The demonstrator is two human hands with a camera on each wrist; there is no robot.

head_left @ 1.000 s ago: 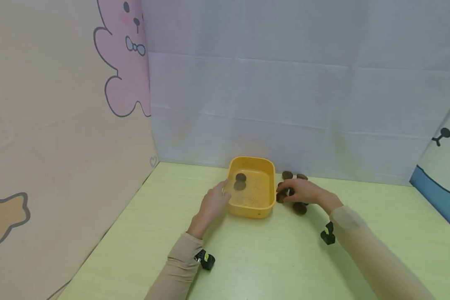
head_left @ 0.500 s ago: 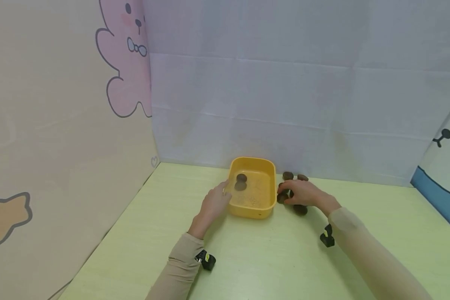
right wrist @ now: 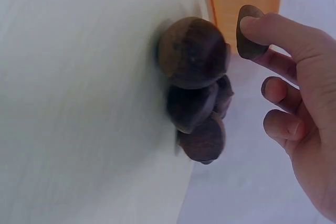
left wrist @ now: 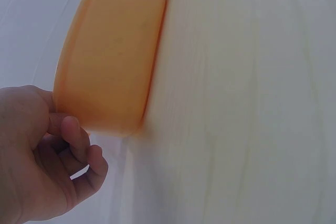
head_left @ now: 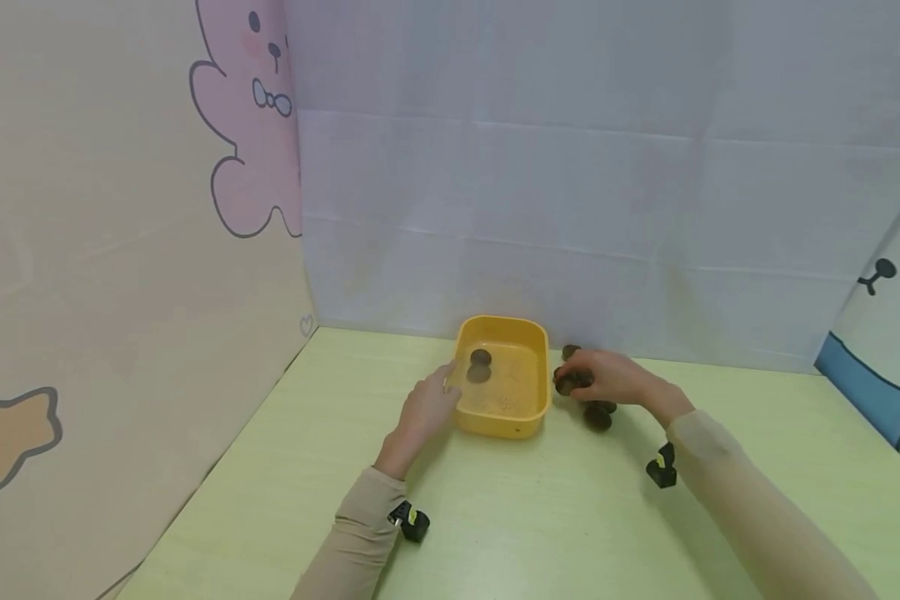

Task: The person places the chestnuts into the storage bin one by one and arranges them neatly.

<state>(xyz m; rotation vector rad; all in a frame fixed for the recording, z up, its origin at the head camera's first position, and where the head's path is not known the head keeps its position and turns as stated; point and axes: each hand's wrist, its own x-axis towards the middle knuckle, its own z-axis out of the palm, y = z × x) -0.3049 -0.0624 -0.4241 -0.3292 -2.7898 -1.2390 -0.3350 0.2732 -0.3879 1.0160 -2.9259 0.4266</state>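
Beside the yellow plastic box (head_left: 498,427) gripped by the left hand (head_left: 426,407), the right hand (head_left: 609,377) pinches a smooth brown nut (right wrist: 251,46), which might slip and roll if held too loosely.

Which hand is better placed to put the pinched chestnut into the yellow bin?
Right, I'd judge. The right hand already pinches the chestnut close beside the yellow bin, while the left hand holds the opposite side and seems better used steadying it.

A pale green table (head_left: 532,517) meets a creased lavender sheet (head_left: 570,183) between cartoon-printed walls (head_left: 120,250).
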